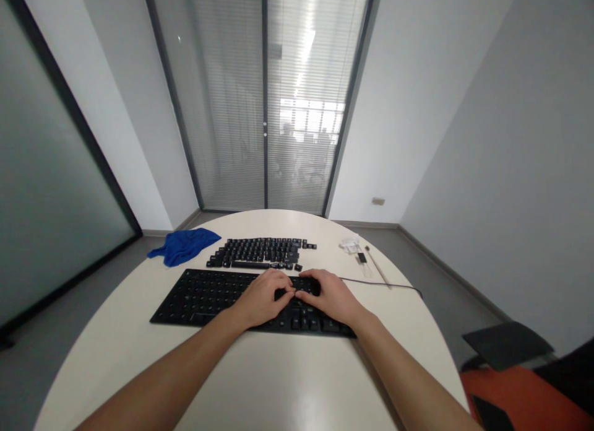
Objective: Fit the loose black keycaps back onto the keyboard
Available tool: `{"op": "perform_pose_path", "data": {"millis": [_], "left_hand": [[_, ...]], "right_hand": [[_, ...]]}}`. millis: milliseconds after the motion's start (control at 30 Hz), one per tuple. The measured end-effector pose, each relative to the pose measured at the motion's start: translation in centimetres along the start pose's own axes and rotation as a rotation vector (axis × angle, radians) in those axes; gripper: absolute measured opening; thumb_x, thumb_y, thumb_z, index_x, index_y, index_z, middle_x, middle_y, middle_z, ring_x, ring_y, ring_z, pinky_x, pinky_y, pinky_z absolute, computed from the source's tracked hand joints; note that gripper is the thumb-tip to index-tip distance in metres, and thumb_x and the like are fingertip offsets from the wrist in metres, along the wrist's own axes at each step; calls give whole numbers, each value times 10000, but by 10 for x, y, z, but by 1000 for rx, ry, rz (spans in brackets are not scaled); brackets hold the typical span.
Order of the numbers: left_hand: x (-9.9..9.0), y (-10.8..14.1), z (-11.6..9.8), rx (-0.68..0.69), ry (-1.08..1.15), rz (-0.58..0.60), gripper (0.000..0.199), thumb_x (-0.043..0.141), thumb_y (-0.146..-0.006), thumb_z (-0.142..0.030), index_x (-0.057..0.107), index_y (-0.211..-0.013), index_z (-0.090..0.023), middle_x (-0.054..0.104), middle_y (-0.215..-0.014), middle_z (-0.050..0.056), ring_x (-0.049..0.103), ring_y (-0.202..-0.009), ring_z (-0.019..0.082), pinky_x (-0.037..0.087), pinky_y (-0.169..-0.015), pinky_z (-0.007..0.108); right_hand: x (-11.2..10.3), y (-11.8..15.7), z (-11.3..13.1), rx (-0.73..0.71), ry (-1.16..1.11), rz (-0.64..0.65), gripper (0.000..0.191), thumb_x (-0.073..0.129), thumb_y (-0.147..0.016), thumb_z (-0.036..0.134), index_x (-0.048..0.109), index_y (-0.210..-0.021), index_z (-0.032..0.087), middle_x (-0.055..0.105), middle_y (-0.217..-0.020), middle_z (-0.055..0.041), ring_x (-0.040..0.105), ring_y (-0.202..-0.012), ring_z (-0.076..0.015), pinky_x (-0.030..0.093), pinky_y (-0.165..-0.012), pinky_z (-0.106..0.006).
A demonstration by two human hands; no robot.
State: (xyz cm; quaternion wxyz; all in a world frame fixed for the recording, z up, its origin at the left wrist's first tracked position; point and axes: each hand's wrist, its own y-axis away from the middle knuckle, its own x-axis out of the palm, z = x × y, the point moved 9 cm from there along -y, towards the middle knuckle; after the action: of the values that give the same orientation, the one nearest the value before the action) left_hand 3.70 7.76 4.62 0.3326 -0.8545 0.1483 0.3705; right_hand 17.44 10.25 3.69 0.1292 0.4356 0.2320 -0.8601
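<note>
A black keyboard [213, 282] lies on the round table, its left and middle part stripped of keycaps, with small round key seats showing. Keycaps still sit on its lower right part. My left hand [265, 295] rests over the right half of the keyboard, thumb and fingertips drawn together in a pinch. Whatever is between those tips is too small to make out. Close beside it, my right hand [331, 295] curves over the keyboard's right end, thumb and index finger apart, thumb tip near the left fingertips. Loose black keycaps [260, 250] stand in rows just beyond the keyboard.
A crumpled blue cloth [185, 245] lies at the table's left edge. To the right are crumpled white tissue [349, 243], a small black tool with wire loops [362, 257], a thin stick [378, 267] and the cable [385, 283]. A red chair [524, 394] stands at lower right.
</note>
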Motion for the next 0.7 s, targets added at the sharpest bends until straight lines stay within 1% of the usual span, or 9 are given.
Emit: {"op": "perform_pose_path", "data": {"millis": [67,200,333,467,700], "left_hand": [[0,0,-1,21,-17,31,132,606,-900,-178,676,-793,-210,702,-965,42,599,-981,217,477,-907,370],[-3,0,-2,44,-35,45,127,598,-903,-180,688,-819,-212,695,-974,53,594,-991,220,484,-912,372],[-4,-1,-5,49,-53,63,116,596,-897,-179,694,-844,-212,692,-976,59,595,-991,227,493,-897,371],[-1,0,-8,72,-84,83,126,587,-867,-136,684,-880,-214,678,-964,59,586,-995,235,486,-911,383],[6,2,-4,42,-125,48,153,587,-806,-92,629,-886,-216,640,-988,52,554,-1007,248,467,-925,411]], "right_hand": [[1,0,-1,12,-10,1,441,717,-823,474,676,-1174,211,719,-1175,-91,654,-1088,-282,482,-984,-433],[3,-1,-2,28,-14,9,417,727,-813,445,685,-1156,211,725,-1146,-92,656,-1076,-279,481,-980,-431],[4,-2,-1,17,-7,19,398,719,-819,432,685,-1148,211,727,-1124,-85,653,-1068,-273,478,-976,-420],[6,-3,1,1,14,32,394,726,-815,416,680,-1149,211,722,-1126,-84,650,-1057,-269,480,-963,-413],[4,-1,3,-15,38,16,382,746,-805,402,680,-1135,222,719,-1111,-78,645,-1045,-267,480,-948,-412]]}}
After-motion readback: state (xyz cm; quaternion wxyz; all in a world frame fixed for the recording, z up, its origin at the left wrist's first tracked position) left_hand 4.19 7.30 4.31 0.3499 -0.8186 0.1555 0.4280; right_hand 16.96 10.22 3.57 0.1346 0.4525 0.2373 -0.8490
